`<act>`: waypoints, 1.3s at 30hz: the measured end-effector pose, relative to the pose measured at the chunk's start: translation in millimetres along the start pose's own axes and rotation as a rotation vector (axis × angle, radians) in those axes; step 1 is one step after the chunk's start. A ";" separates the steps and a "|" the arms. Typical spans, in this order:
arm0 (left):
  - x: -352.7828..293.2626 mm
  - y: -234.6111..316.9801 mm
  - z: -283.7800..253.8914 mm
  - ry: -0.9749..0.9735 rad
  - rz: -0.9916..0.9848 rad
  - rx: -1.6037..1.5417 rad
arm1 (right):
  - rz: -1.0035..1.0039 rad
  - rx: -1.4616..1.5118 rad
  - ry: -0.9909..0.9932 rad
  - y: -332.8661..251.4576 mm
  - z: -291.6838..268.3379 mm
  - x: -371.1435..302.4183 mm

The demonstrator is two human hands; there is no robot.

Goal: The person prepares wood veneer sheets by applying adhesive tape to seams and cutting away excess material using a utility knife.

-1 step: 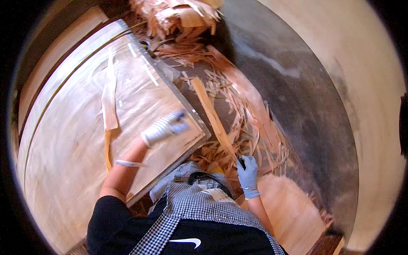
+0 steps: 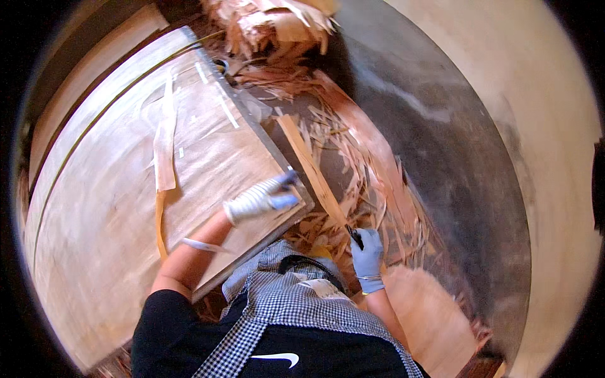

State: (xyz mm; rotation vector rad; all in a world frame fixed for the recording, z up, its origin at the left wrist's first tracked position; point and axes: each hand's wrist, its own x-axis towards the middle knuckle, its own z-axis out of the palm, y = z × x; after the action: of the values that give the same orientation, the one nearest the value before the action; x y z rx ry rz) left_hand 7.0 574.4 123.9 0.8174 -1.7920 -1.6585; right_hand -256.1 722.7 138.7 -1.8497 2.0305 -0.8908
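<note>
- Veneer sheet (image 2: 126, 208), big and pale, lies flat on the worktop (image 2: 287, 167) and covers nearly all of it; a loose narrow veneer strip (image 2: 165, 148) lies on top of the sheet.
- Left hand (image 2: 261, 196), in a striped knit glove with blue fingertips, arm stretched forward across the sheet, rests at the sheet's near right corner; fingers look curled at the edge, motion blur, cannot tell if it grips anything.
- Right hand (image 2: 367, 255), in a pale blue glove, forearm coming up from the lower edge, wrist straight, fist closed round a small dark tool (image 2: 355, 236) that points up and forward.
- Tool tip sits at the near end of a long wood strip (image 2: 312, 170) that runs diagonally beside the worktop edge.
- Floor right of the worktop: heap of veneer scraps (image 2: 372, 157), more piled at the top (image 2: 277, 22).
- Round pale disc (image 2: 428, 315) just beside the right forearm.
</note>
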 end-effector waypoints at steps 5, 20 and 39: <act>70.0 8.6 60.3 0.423 -0.122 -0.748 | -0.331 -0.012 -0.132 10.5 15.0 99.0; 118.5 27.3 101.9 0.718 -0.088 -0.503 | 0.320 0.887 -1.377 4.6 65.8 371.3; -140.6 134.7 -13.0 1.040 -0.222 1.146 | 0.051 1.258 -0.898 -87.3 37.3 215.0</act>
State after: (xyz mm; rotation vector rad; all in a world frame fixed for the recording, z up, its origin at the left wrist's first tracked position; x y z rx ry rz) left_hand 101.0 678.4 259.6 1.9117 -1.6840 0.0557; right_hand -198.9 505.1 206.5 -1.0764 0.6328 -0.7775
